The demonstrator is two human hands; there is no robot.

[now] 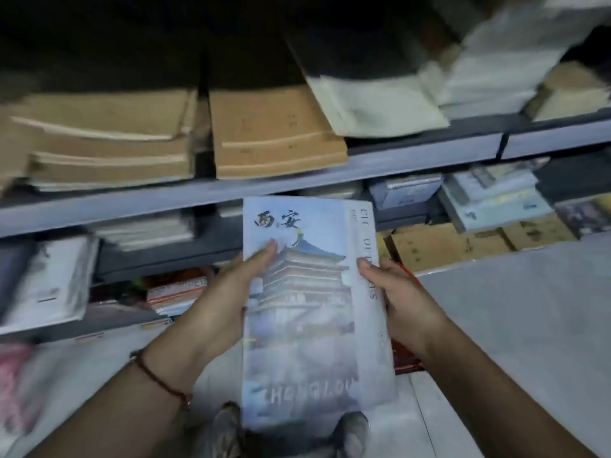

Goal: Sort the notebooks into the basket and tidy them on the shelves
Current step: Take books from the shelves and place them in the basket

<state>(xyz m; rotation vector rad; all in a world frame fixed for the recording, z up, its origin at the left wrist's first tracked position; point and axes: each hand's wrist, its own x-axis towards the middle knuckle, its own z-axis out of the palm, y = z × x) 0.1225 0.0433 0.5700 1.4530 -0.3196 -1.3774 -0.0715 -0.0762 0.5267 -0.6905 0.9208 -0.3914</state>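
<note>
one notebook (307, 312), two hands on it
left hand (224, 292) and right hand (401, 302) each grip a side edge, fingers curled round; two brown stacks (277, 133) on upper shelf (264, 186).

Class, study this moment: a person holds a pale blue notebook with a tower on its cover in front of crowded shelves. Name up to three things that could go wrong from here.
1. The notebook is pinched only at its side edges by the left hand and right hand; its glossy cover might slip.
2. The pale stack on the upper shelf lies skewed over the edge, so a nudge could topple it.
3. The shoes stand directly below; a dropped notebook could land on them.
</note>
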